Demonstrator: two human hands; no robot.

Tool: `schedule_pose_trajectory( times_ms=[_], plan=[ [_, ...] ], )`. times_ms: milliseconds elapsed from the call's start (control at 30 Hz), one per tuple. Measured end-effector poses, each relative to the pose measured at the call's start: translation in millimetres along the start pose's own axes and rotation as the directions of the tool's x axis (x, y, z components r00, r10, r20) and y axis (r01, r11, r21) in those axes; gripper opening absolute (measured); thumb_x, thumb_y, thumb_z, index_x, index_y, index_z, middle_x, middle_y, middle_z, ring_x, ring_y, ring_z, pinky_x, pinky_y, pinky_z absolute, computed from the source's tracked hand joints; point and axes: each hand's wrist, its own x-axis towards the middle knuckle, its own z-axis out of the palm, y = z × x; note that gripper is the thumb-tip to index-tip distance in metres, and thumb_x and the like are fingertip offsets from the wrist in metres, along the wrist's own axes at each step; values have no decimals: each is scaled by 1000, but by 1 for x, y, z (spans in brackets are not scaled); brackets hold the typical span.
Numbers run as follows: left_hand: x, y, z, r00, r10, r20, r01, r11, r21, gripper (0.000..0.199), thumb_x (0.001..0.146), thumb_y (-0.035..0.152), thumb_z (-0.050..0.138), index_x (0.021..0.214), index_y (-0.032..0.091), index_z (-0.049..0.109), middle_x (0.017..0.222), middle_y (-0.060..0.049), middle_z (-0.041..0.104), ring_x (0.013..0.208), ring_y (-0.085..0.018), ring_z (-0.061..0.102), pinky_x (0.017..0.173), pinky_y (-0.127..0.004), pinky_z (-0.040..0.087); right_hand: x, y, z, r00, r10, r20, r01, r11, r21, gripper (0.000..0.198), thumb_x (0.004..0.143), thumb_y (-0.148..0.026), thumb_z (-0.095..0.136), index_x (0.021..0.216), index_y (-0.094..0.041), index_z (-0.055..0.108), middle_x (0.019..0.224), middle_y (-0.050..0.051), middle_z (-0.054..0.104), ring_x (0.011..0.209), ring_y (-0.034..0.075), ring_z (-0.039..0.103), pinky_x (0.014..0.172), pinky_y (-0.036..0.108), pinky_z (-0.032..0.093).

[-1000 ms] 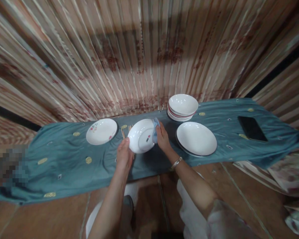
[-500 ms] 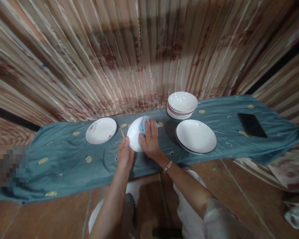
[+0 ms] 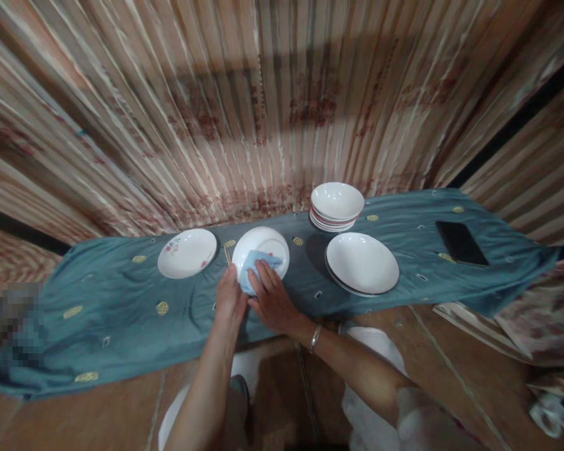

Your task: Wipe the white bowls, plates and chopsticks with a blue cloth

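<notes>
A small white bowl (image 3: 249, 241) is tilted in front of me, a round ring and a bit of red showing on the side toward me. My left hand (image 3: 230, 297) grips its near left edge, thumb on top. Under the fingers of my right hand (image 3: 272, 300), a light blue cloth (image 3: 258, 260) is pressed onto the bowl's surface. The cloth partly covers the bowl. Thin wooden chopsticks (image 3: 227, 255) show just beyond my left hand, their lower part hidden.
Left of the bowl lies a white plate with red flowers (image 3: 188, 254). On the right are stacked bowls (image 3: 337, 203), stacked large white plates (image 3: 363, 263) and a dark flat tablet-like object (image 3: 461, 243). All rest on a teal cloth (image 3: 136, 332); a curtain (image 3: 282, 106) hangs behind.
The bowl has turned, so its ringed side now shows. My right hand and the blue cloth have moved from its upper right edge down toward its near left part. My left hand keeps its grip.
</notes>
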Motion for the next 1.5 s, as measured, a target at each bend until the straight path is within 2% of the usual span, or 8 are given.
schedule_pose_trajectory(
  times_ms=[133, 400, 633, 800, 1033, 1167, 1300, 1500],
  plan=[
    [1, -3, 4, 999, 10, 39, -10, 1000, 7, 19, 71, 30, 76, 80, 15, 67, 75, -2, 71, 68, -13, 65, 72, -25, 53, 8, 14, -11, 999, -36, -8, 36, 999, -18, 59, 94, -34, 48, 146, -9, 34, 155, 21, 26, 147, 31, 15, 115, 51, 29],
    [4, -8, 8, 998, 46, 35, -46, 999, -2, 16, 76, 28, 70, 87, 17, 70, 91, -5, 75, 96, -20, 67, 96, -34, 49, 23, 40, -17, 995, 62, -72, -63, 998, -13, 66, 95, -37, 44, 148, -2, 27, 155, 25, 23, 148, 31, 13, 115, 54, 25],
    [3, -7, 10, 999, 44, 1, -44, 999, -2, 25, 79, 29, 66, 99, 14, 70, 96, -10, 75, 99, -21, 68, 94, -34, 52, 10, 53, -12, 987, 151, -63, -147, 987, 68, 62, 97, -35, 38, 146, 1, 29, 153, 28, 26, 146, 32, 18, 115, 54, 28],
    [-1, -3, 18, 999, -25, -42, 21, 996, -84, 30, 87, 23, 56, 113, 12, 66, 100, -11, 75, 99, -21, 68, 95, -34, 51, -10, 49, -7, 983, 160, -88, -149, 981, 126, 55, 99, -28, 33, 149, -7, 27, 153, 21, 30, 146, 26, 21, 117, 51, 28],
    [-1, -2, 19, 999, -12, -47, 7, 994, -106, 10, 86, 17, 58, 84, 12, 67, 77, -5, 73, 69, -13, 67, 73, -23, 54, -24, 26, -9, 995, 21, -95, -4, 984, 176, 60, 96, -13, 33, 153, -18, 13, 155, 14, 28, 147, 21, 21, 117, 44, 34],
    [-5, -4, 19, 1000, 6, 21, -5, 1000, -29, 10, 77, 21, 71, 74, 14, 64, 64, 1, 65, 54, -8, 58, 58, -18, 49, -12, 13, -17, 995, -62, -82, 68, 995, 76, 54, 95, -11, 36, 149, -13, 29, 156, 17, 25, 147, 25, 18, 116, 46, 34],
    [-9, -7, 22, 997, 55, 55, -54, 998, -19, 10, 75, 20, 73, 71, 17, 64, 69, 1, 67, 60, -9, 60, 61, -18, 50, 7, 9, -30, 992, -70, -106, 69, 997, -22, 49, 94, -16, 41, 143, -10, 41, 154, 17, 30, 147, 27, 16, 118, 47, 29],
    [-11, -13, 25, 988, 91, 125, -91, 996, -3, 9, 75, 24, 72, 79, 17, 67, 81, -1, 71, 77, -12, 66, 76, -20, 49, 25, 12, -43, 993, -31, -115, 24, 998, -62, 48, 96, -28, 44, 142, -15, 44, 153, 13, 35, 147, 27, 19, 116, 50, 27]
  ],
)
